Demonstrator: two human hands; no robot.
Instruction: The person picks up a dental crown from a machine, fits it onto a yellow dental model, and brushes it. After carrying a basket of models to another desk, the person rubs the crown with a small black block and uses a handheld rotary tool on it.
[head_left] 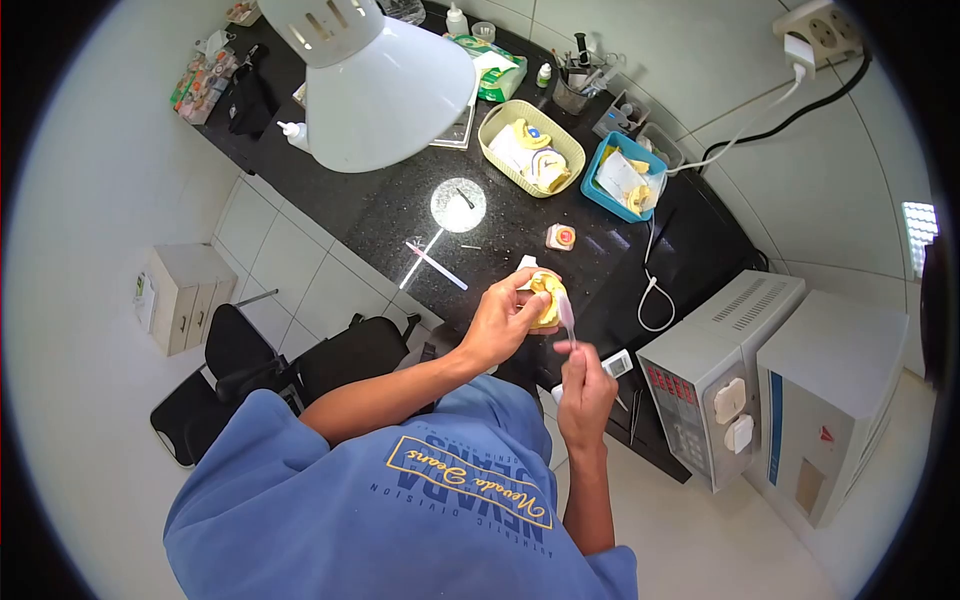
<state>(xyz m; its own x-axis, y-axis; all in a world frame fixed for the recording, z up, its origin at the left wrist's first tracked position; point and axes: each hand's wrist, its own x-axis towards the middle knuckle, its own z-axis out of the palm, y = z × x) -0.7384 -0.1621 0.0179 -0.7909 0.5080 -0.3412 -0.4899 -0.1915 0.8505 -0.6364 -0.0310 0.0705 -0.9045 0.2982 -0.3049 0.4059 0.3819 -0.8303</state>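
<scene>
My left hand is closed around a yellow cast that looks like a dental model, held over the front edge of the dark counter. My right hand, just below and to the right, pinches a thin translucent tool. Its pale pinkish end touches or lies close against the cast's right side; exact contact is unclear. Something white shows above my left fingers. A small jar with a red and orange lid stands beyond the hands.
A white lamp overhangs the counter. Behind are a cream basket and a blue basket holding yellow casts. A pinkish strip lies left. Grey machines stand right, a black chair left.
</scene>
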